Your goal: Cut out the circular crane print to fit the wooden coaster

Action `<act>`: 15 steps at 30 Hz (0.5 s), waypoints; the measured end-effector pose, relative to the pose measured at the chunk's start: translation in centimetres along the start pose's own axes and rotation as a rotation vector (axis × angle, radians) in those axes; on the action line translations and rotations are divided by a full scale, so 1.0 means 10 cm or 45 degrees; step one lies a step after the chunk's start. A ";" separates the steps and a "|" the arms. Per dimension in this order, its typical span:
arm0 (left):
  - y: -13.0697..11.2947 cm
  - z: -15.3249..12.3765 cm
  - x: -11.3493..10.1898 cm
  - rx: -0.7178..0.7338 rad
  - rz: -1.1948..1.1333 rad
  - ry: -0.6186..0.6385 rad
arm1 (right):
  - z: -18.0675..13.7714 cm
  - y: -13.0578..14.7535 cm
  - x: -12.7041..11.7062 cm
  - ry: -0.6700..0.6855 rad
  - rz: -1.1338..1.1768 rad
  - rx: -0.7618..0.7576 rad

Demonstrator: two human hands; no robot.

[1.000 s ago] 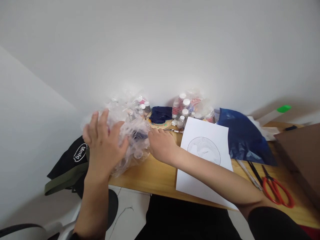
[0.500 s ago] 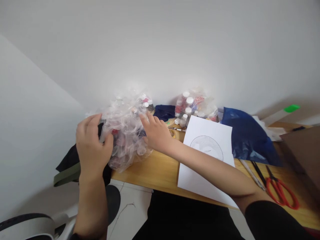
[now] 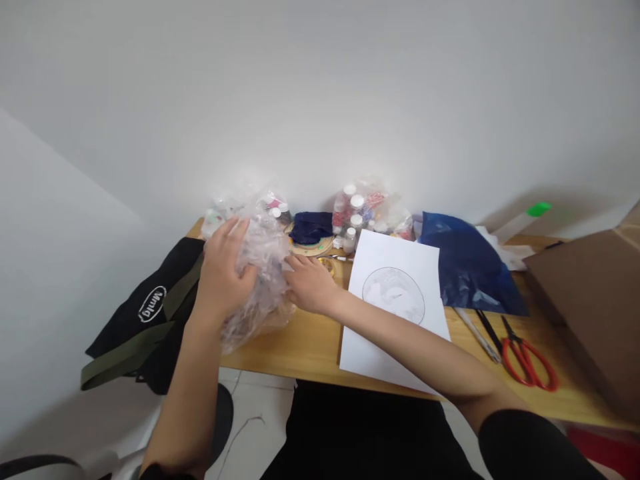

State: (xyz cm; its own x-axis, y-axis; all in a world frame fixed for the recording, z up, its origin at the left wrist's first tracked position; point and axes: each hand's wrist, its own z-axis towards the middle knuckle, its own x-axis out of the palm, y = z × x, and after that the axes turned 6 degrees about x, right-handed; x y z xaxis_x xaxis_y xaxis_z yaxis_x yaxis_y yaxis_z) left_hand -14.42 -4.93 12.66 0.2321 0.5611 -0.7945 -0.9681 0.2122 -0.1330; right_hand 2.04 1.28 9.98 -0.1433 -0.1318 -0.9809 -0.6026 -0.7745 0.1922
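Observation:
A crumpled clear plastic bag (image 3: 263,260) filled with small white-capped bottles lies at the left end of the wooden table (image 3: 310,347). My left hand (image 3: 223,270) lies on its left side with the fingers curled over the plastic. My right hand (image 3: 310,283) presses against the bag's right side, fingers bent into the plastic. Just right of my right forearm lies a white sheet (image 3: 395,307) with a drawn circle.
A second clear bag of bottles (image 3: 367,210) and a dark blue cloth on a wooden hoop (image 3: 311,230) sit by the wall. A blue plastic bag (image 3: 465,267), pens, red scissors (image 3: 527,357) and a cardboard box (image 3: 593,300) lie right. A black bag with a green strap (image 3: 145,320) hangs left.
My left hand shifted from the bag's left edge up onto its top. My right hand dropped from the bag's top to its lower right side. The camera view swung slightly right.

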 end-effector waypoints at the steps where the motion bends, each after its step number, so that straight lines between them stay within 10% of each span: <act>1: -0.04 -0.01 -0.02 -0.008 0.030 0.078 | -0.05 -0.02 0.00 -0.008 -0.014 0.049; 15: -0.35 -0.46 -0.23 0.340 0.159 0.610 | -0.67 -0.36 -0.08 0.094 0.008 0.314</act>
State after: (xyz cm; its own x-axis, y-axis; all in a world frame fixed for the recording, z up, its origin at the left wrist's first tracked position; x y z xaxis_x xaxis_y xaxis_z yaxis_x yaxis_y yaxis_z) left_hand -12.05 -10.65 12.25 -0.0116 0.1824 -0.9832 -0.9136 0.3977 0.0845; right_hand 9.59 0.00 9.84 -0.0953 -0.1883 -0.9775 -0.7766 -0.6002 0.1914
